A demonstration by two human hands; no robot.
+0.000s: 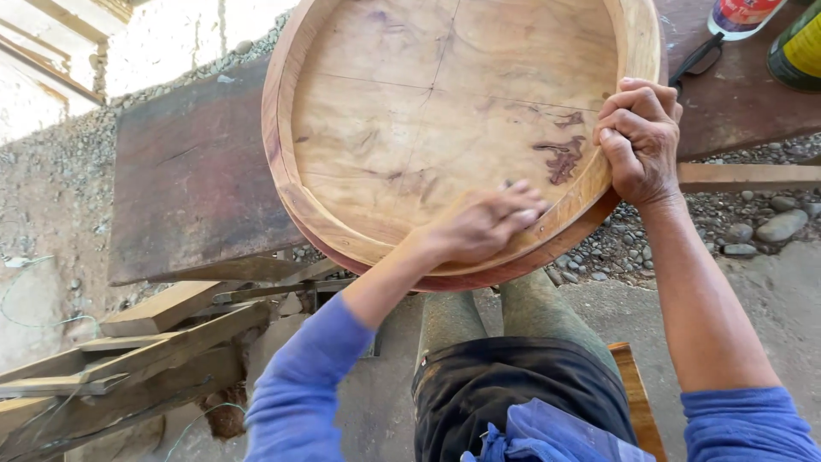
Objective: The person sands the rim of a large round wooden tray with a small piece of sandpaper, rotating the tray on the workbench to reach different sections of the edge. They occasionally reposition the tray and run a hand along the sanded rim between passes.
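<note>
Two hands on a round wooden tray [410,128].
Right hand [640,141] grips its rim; left hand [483,224], blurred, presses flat inside, holding nothing.

A single head-worn camera looks steeply down from the person's own eye level, close over the lap and forearms. It faces forward across a round, pale wooden tray [453,128] resting on a dark, weathered plank table [192,184], with gravel ground [51,180] beyond.

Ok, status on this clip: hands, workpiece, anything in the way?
Left hand flat inside tray, blurred. Right hand in a closed grip on the rim. Bottles beyond, clear of tray.
</note>
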